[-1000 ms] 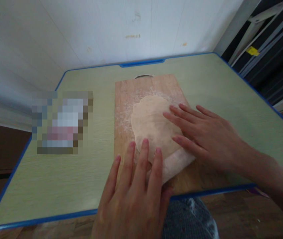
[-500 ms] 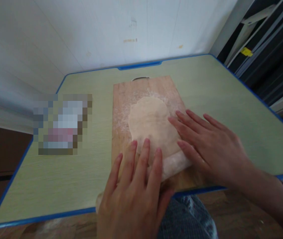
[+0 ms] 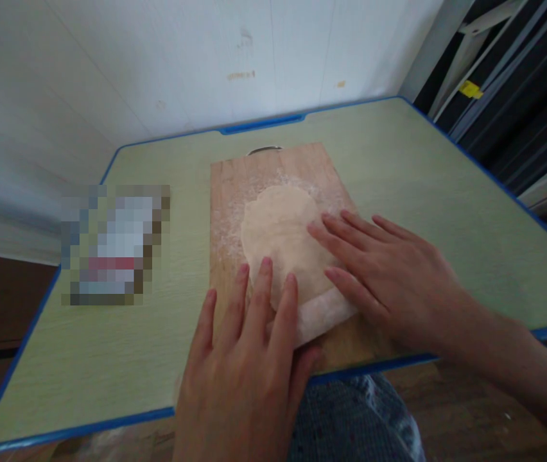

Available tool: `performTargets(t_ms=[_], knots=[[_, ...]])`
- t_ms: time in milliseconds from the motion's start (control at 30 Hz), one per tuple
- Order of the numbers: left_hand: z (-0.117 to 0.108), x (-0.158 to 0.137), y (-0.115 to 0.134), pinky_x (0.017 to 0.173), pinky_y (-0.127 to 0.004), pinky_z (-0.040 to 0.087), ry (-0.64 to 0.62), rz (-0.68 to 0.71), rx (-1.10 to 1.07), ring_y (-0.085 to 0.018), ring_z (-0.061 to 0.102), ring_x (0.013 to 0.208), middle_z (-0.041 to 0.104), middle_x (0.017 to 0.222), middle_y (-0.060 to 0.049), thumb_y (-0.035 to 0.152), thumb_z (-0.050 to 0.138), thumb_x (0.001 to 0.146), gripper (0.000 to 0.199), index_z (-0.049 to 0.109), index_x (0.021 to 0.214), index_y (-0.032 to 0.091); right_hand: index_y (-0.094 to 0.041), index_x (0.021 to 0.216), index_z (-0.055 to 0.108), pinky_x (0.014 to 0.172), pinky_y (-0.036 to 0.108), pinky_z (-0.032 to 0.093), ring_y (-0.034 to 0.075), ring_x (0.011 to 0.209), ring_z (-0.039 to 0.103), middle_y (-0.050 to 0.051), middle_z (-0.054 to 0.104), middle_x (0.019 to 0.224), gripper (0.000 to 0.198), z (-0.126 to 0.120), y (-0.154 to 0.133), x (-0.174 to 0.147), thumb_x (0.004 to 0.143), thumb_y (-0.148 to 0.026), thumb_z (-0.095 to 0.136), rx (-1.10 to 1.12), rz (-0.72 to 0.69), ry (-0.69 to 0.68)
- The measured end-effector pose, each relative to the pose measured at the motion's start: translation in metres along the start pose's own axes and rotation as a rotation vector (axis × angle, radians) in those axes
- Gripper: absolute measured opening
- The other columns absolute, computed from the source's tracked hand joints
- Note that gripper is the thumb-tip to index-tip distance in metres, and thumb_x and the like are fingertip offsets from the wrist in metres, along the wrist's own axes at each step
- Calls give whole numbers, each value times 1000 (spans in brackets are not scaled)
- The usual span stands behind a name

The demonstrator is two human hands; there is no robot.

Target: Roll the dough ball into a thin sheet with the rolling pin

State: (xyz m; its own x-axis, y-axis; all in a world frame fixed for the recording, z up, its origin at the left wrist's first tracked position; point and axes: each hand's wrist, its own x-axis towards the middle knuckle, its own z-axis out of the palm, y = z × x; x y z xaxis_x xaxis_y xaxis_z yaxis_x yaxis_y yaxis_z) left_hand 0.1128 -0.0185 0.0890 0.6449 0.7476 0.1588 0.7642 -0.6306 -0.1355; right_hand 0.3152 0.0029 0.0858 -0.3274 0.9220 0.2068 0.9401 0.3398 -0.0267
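A flat, pale sheet of dough [image 3: 280, 218] lies on a wooden board [image 3: 264, 160], its near edge turned up into a floury roll [image 3: 324, 316]. A pale rod end, perhaps of a rolling pin inside the roll, barely shows left of my left hand [image 3: 244, 353]. That hand lies palm down over the left part of the roll, fingers spread and tips on the dough. My right hand [image 3: 379, 269] rests flat across the right side, fingers stretched out over the dough's edge and thumb by the roll. The roll's right end is hidden under it.
The board lies on a pale green table [image 3: 422, 167] with a blue rim. A blurred-out flat object [image 3: 124, 224] sits on the table at the left. A white wall [image 3: 196, 58] stands behind. Dark panels [image 3: 533, 77] lean at the right.
Both hands have moved slightly left and forward over the dough, still flat. The roll has shifted a little with them. The whole view has moved slightly.
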Motion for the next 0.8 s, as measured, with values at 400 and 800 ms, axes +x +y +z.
performTargets(t_ms=[400,800], knots=[[6,8,-6,91,-59,52,-5,-62,-102,-37,48,130,46,145,-21,44,34,97,54,39,140,12,-13,148,35,109,53,32,33,138,35,16,40,150,60,3,10,66,98,-46,30,73,-73,-62],[1,1,4,97,-61,47,-10,-23,4,-38,47,131,48,144,-18,38,40,95,52,41,140,13,-16,141,46,105,51,39,29,132,45,13,50,143,50,0,-4,1,98,-33,28,18,44,18]])
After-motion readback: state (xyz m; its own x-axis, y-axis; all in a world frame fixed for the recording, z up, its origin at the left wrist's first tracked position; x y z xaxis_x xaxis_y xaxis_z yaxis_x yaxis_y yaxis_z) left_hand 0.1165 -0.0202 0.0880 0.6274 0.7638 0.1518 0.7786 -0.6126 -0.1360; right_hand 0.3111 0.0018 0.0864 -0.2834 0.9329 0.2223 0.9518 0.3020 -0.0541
